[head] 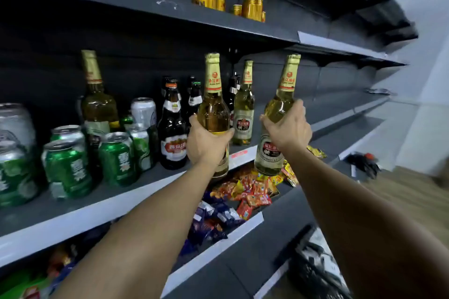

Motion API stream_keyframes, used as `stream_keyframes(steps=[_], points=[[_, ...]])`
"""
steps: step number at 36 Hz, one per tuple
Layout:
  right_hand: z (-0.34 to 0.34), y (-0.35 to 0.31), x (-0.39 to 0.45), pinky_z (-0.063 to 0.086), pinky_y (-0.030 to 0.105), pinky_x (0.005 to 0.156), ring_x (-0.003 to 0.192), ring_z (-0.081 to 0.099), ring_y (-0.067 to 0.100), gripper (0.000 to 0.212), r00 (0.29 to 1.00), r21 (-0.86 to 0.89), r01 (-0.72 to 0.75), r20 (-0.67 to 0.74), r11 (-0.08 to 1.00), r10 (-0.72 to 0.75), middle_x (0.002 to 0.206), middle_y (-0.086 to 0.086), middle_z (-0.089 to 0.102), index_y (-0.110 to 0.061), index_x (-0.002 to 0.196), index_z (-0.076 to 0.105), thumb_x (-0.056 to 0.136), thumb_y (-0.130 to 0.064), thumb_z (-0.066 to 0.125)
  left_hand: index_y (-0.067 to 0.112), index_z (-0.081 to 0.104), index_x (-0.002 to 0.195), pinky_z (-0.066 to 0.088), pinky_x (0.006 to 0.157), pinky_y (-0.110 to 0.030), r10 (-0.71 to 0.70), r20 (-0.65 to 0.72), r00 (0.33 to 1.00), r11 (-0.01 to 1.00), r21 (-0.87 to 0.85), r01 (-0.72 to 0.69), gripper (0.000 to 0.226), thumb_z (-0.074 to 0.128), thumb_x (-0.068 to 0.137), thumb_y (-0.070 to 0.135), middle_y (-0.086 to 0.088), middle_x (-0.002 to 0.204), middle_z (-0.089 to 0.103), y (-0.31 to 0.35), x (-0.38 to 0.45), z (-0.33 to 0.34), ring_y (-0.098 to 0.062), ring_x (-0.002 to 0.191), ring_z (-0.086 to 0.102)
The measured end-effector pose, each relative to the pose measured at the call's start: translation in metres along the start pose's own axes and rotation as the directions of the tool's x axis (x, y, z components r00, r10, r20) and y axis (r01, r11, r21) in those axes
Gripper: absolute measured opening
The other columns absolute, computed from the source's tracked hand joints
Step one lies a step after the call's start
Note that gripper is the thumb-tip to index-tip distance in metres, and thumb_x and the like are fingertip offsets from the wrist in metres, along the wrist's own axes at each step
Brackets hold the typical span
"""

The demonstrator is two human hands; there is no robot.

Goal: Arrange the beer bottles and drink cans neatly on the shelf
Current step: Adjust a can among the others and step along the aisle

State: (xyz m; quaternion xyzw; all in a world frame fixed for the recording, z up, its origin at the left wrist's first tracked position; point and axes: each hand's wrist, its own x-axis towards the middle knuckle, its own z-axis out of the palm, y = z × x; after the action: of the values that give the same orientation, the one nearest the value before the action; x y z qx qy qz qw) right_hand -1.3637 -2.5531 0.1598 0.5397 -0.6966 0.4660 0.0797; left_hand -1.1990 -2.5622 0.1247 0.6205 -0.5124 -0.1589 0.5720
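In the head view, two gold-foiled beer bottles are held upright in front of the middle shelf (pixel 136 192): the amber bottle (pixel 213 114) is gripped by the left hand (pixel 206 143), its fingers curled round the body, and the pale bottle (pixel 274 126) by the right hand (pixel 289 126), likewise wrapped. Neither is yet set down. One matching bottle (pixel 243 114) is stood at the shelf's right end, while green cans (pixel 66 165) and dark bottles (pixel 173 128) are crowded unevenly at the left, so most arranging is judged to remain.

Dark shelf (pixel 136 178) — green cans (pixel 66 167), brown bottle (pixel 173 133), pale bottle (pixel 243 114)
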Motion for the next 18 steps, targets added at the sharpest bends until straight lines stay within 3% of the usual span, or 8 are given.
stream_keyframes(steps=[10,15,18], points=[[0.045,0.068,0.133,0.044,0.043,0.086,0.11,0.056,0.035,0.079,0.982,0.204,0.123,0.118,0.971,-0.149,0.126,0.009,0.048,-0.01,0.133,0.032,0.077,-0.05,0.073,0.016,0.039,0.129,0.052,0.082,-0.039,-0.106,-0.245,0.964,0.993,0.027,0.116,0.084,0.084,0.065,0.046,-0.006,0.12,0.062,0.037,0.042,0.117,-0.03,0.106,0.062],[0.074,0.081,0.175,0.042,0.04,0.082,0.108,0.056,0.035,0.077,0.966,0.271,0.155,0.158,0.95,-0.203,0.126,0.009,0.048,-0.01,0.132,0.033,0.078,-0.048,0.073,0.013,0.036,0.135,0.052,0.082,-0.04,-0.139,-0.331,0.933,0.981,0.08,0.175,0.091,0.083,0.066,0.048,-0.007,0.121,0.062,0.033,0.062,0.142,-0.033,0.105,0.063],[0.093,0.084,0.188,0.043,0.041,0.083,0.107,0.057,0.034,0.078,0.953,0.306,0.167,0.192,0.937,-0.233,0.126,0.009,0.048,-0.01,0.133,0.032,0.078,-0.047,0.073,0.014,0.037,0.13,0.05,0.08,-0.037,-0.139,-0.356,0.924,0.976,0.108,0.188,0.084,0.083,0.067,0.044,-0.007,0.119,0.061,0.027,0.069,0.147,-0.033,0.104,0.063]])
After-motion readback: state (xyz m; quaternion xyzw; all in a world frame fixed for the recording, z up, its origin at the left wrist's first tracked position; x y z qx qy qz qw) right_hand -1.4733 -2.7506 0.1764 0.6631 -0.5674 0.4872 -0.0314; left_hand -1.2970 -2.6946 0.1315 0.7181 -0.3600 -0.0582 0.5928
